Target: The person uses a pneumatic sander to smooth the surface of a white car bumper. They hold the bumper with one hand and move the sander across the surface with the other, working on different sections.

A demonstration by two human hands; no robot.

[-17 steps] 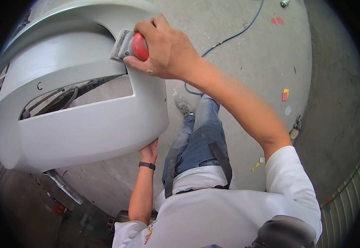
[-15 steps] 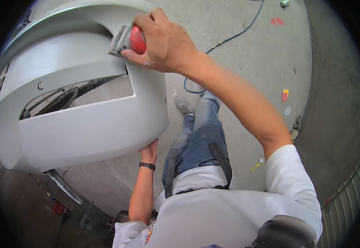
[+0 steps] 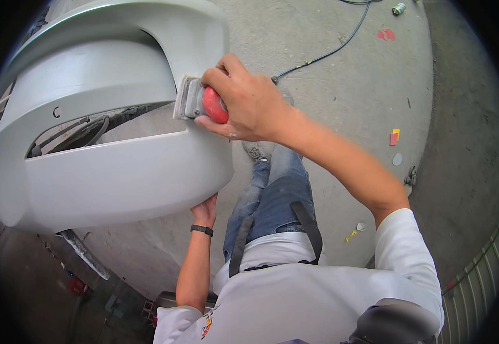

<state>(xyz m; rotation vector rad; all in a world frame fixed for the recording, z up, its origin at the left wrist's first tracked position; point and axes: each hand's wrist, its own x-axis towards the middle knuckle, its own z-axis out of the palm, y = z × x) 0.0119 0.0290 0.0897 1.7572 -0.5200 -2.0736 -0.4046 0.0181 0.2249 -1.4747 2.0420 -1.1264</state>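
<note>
A large light grey car bumper (image 3: 117,183) with cut-out openings fills the left of the view. My right hand (image 3: 249,103) is closed around a sander (image 3: 214,106) with a round red top and a grey body. Its flat pad (image 3: 182,98) rests against the narrow upright part of the bumper, beside the right end of the long opening. My left hand (image 3: 205,211) is under the bumper's lower right edge, fingers partly hidden beneath it, apparently supporting it. A dark band circles the left wrist.
A dark hose (image 3: 324,59) runs over the concrete floor and passes behind my right hand. A small can (image 3: 398,8), red marks and red and yellow scraps (image 3: 394,136) lie to the right. Below the bumper is a grey support leg (image 3: 86,256).
My right hand has moved the sander down and slightly right along the bumper's upright part. The left hand stays under the lower edge.
</note>
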